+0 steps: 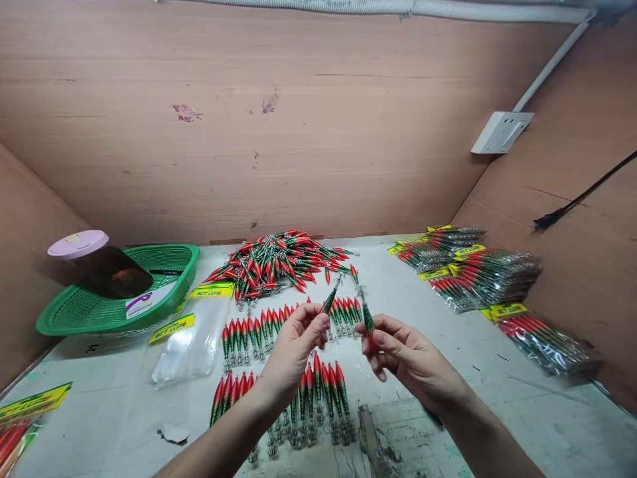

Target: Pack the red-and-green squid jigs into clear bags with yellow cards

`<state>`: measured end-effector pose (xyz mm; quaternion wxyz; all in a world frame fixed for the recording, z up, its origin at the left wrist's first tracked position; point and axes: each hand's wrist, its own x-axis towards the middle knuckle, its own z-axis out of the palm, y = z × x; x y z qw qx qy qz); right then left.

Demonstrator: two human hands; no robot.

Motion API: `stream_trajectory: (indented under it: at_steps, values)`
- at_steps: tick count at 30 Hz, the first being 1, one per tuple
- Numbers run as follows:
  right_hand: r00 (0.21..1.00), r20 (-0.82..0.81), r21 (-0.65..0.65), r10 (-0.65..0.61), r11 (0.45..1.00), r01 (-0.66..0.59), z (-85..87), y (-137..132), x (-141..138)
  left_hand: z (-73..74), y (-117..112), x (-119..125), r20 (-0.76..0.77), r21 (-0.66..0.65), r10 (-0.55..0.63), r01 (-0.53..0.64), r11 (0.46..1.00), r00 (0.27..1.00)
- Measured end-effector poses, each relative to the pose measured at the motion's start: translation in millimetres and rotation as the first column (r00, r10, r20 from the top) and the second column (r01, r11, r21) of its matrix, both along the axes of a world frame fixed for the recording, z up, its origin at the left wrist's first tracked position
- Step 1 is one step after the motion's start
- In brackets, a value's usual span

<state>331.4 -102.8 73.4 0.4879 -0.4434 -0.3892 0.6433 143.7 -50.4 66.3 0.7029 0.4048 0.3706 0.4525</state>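
Observation:
My left hand [303,335] pinches a red and green squid jig, its hook end pointing up and to the right. Between the thumb and fingers of my right hand [398,342], another squid jig [367,317] is held by its red end, hooks upward. Both hands are above the table, just over a row of squid jigs [256,335] lying side by side. Nearer to me lies a second row of squid jigs [311,392], partly hidden by my left forearm. Beyond the hands is a heaped pile of loose squid jigs [279,262].
Clear plastic bags [186,352] with yellow headers lie left of the rows. A green basket [184,272] holds a dark container with a pink lid [78,244]. Filled packs of jigs [488,275] are stacked at right. A black cable [587,192] hangs by the right wall.

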Motion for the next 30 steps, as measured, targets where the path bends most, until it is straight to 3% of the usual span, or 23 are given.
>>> stream_trajectory:
  at_steps: [4,7,9,11,14,17,19,21,22,25,26,28,30]
  values:
    - [0.933,0.359,0.010,-0.019,1.000,0.016,-3.8,-6,28,-1.5,-5,-8,0.031,0.002,0.074,-0.074,0.997,0.997]
    - [0.861,0.480,-0.147,0.170,0.983,-0.112,-15.9,-5,38,-2.0,-7,-13,0.035,-0.002,0.088,-0.088,0.996,0.995]
    - [0.801,0.511,-0.261,0.311,0.944,-0.200,-29.5,-1,31,-1.6,-8,-14,0.033,-0.014,0.097,-0.097,0.995,0.995]
    - [0.758,0.535,-0.309,0.373,0.922,-0.235,-45.0,5,16,-0.9,-10,-14,0.027,-0.026,0.101,-0.100,0.995,0.995]
    - [0.719,0.609,-0.286,0.335,0.938,-0.195,-63.1,12,-4,-0.1,-14,-15,0.011,-0.028,0.098,-0.098,0.995,0.995]
    - [0.621,0.765,-0.168,0.173,0.983,-0.068,-70.6,8,1,-0.7,-16,-19,-0.012,-0.017,0.082,-0.082,0.996,0.997]
    - [0.511,0.859,-0.059,0.028,0.997,0.046,-74.6,-4,19,-1.9,-17,-22,-0.020,-0.019,0.063,-0.063,0.998,0.998]
    - [0.333,0.937,0.058,-0.104,0.988,0.146,-83.1,-24,41,-3.3,-17,-24,-0.017,-0.029,0.058,-0.059,0.998,0.998]
    - [0.206,0.966,0.122,-0.157,0.977,0.172,-89.6,-35,50,-3.9,-17,-25,-0.012,-0.037,0.061,-0.061,0.997,0.998]
    - [-0.281,0.929,0.276,-0.240,0.957,0.095,-113.4,-63,61,-5.6,-19,-26,-0.006,-0.074,0.053,-0.054,0.996,0.999]
    - [-0.391,0.887,0.291,-0.244,0.954,0.066,-120.5,-69,59,-6.0,-20,-26,-0.006,-0.092,0.046,-0.046,0.995,0.999]
    - [-0.486,0.838,0.312,-0.249,0.949,0.052,-130.2,-74,54,-6.6,-26,-27,-0.003,-0.148,0.037,-0.037,0.988,0.999]
    - [-0.487,0.828,0.343,-0.278,0.938,0.048,-133.4,-72,50,-6.9,-33,-29,0.015,-0.244,0.034,-0.029,0.969,0.999]
